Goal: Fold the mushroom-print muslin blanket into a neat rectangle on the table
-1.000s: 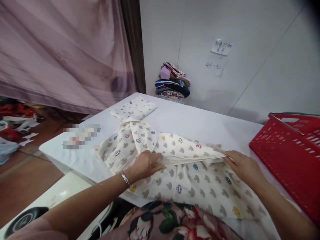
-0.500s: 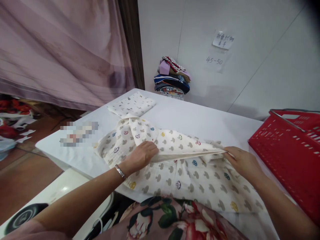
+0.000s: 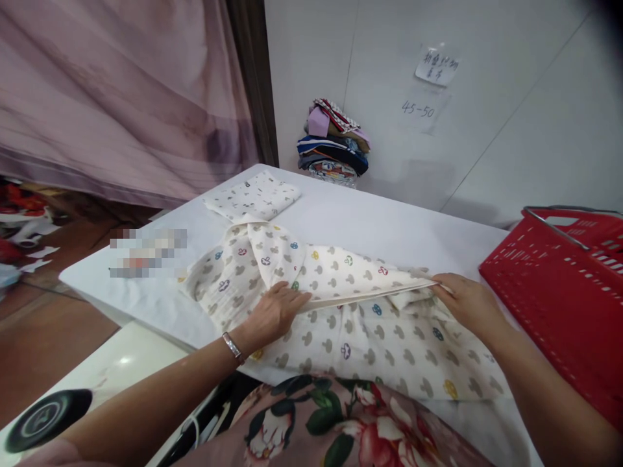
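Note:
A cream cloth [image 3: 379,337] printed with grey and coloured mushrooms lies spread and partly folded on the white table. My right hand [image 3: 462,298] pinches the end of a folded edge, drawing it out fairly straight across the middle of the cloth. At the other end of that edge, my left hand [image 3: 277,311] rests over the cloth with the edge at its fingertips; the thumb is mostly hidden. Between the two hands the layers lie close together. Left of my left hand, part of the cloth is bunched into a loose fold.
Behind the cloth lies a folded white printed cloth [image 3: 253,194] on the table [image 3: 379,214]. A red plastic basket [image 3: 549,305] stands at the right. Stacked folded fabrics [image 3: 333,143] are by the wall. A blurred-out item [image 3: 150,253] lies left; a white machine surface [image 3: 121,370] is at lower left.
My left hand has flattened a little, its fingers stretching further along the edge. The edge between my hands has closed up and lies lower. The view has shifted slightly.

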A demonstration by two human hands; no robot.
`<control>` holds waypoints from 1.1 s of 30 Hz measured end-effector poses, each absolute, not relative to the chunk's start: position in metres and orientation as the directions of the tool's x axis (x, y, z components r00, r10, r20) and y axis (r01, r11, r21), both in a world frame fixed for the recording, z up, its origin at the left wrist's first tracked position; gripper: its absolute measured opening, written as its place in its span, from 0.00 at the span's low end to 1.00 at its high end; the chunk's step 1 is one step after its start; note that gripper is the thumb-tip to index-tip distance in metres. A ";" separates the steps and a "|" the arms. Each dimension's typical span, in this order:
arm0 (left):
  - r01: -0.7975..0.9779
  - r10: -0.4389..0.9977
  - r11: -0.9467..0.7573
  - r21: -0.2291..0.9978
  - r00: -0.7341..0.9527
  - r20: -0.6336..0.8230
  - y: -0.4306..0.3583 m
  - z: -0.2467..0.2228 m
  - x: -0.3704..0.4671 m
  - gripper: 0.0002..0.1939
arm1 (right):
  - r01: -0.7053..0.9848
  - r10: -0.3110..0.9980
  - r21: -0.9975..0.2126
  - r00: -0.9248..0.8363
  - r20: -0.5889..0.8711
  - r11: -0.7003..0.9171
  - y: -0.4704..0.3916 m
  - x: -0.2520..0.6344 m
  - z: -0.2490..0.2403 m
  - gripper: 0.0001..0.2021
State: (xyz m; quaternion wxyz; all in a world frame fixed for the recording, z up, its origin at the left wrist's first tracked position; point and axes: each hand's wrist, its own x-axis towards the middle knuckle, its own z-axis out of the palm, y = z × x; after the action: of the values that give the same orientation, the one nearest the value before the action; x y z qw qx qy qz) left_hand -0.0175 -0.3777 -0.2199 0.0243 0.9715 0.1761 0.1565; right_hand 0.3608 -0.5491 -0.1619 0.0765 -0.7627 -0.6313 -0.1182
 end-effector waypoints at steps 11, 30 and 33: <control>0.118 0.120 -0.992 0.033 0.883 0.454 -0.380 -0.224 0.006 0.19 | 0.981 0.935 -0.038 0.193 0.299 -0.191 -0.545 0.358 -0.155 0.14; 0.145 0.195 -0.975 0.166 0.920 0.340 -0.394 -0.238 0.016 0.12 | 0.989 0.948 -0.094 0.136 0.287 -0.114 -0.539 0.347 -0.147 0.13; 0.167 0.223 -0.970 0.176 0.900 0.373 -0.396 -0.237 0.018 0.11 | 0.987 0.949 -0.114 0.140 0.284 -0.111 -0.540 0.346 -0.145 0.13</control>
State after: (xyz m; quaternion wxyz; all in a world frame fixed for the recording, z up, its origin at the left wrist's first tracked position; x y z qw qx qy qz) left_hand 0.0175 -0.3959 -0.2373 0.0700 0.9723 0.1005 0.1993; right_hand 0.3456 -0.5402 -0.1452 0.1380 -0.7421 -0.6522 -0.0697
